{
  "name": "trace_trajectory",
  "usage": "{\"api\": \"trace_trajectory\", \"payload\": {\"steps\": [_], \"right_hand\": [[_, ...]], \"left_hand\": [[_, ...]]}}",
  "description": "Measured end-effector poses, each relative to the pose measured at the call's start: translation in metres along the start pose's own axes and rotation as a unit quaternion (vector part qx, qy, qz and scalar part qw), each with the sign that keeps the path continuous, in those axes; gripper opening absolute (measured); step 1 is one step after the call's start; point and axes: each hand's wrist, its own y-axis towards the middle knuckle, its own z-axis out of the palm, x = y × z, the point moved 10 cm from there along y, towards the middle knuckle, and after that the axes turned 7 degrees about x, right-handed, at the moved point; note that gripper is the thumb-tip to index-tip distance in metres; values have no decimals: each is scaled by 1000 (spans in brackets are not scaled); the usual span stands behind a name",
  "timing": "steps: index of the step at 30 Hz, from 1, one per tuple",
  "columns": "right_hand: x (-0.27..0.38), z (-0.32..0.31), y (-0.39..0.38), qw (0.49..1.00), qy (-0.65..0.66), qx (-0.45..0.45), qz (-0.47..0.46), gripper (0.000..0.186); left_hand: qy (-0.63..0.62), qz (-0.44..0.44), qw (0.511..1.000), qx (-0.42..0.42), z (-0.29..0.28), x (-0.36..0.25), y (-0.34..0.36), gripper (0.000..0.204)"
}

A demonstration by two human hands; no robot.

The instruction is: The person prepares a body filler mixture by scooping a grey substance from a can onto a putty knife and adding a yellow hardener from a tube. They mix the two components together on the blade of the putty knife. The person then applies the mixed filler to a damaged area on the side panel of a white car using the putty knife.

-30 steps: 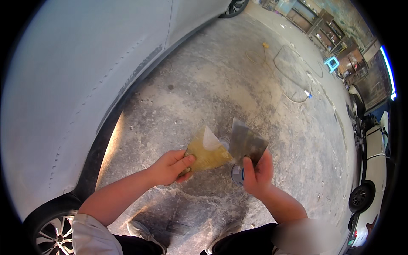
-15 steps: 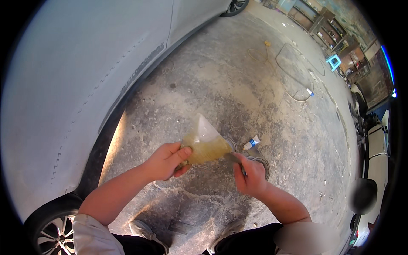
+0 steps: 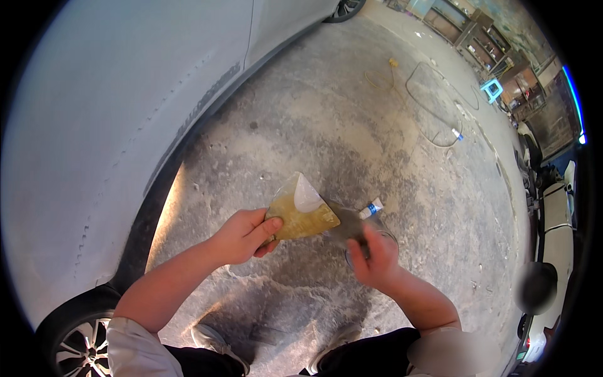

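My left hand (image 3: pixel 245 234) grips a translucent yellow flat spreader (image 3: pixel 300 220) with a pointed patch of white paste (image 3: pixel 307 196) on it. My right hand (image 3: pixel 375 256) holds a dark grey flat scraper (image 3: pixel 344 221), blurred, which reaches left behind the spreader's right edge; whether they touch I cannot tell. A round can (image 3: pixel 391 241) stands on the floor beneath my right hand, mostly hidden by it. A small white and blue tube (image 3: pixel 372 208) lies just beyond the scraper.
A grey car body (image 3: pixel 119 94) fills the left, with a wheel (image 3: pixel 85 347) low beside me. Hoses (image 3: pixel 424 108) lie on the concrete floor (image 3: pixel 264 151) ahead. A blue stool (image 3: pixel 491 89), shelving (image 3: pixel 474 44) and car parts (image 3: pixel 553 226) line the right side.
The scraper has dropped from an upright position right of the spreader to lying partly behind it. My left hand and spreader moved slightly left and up. The tube has come into view.
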Motion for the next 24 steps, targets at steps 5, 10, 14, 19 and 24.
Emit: {"api": "trace_trajectory", "payload": {"steps": [5,10,14,19,24], "right_hand": [[-3,5,-1,997,-63,29,-37,40],[-4,15,5,994,-55,94,16,38],[-69,8,-7,978,78,-19,191,40],[-112,5,-23,848,427,-72,305,44],[-158,-35,-75,908,210,-10,363,30]], "left_hand": [[0,-6,1000,-3,2,1,2,40],[-19,10,1000,-19,-1,4,-4,39],[-53,22,997,-43,0,3,-2,37],[-68,-26,994,-83,-9,12,-4,34],[-84,-50,990,-102,-18,36,-5,36]]}}
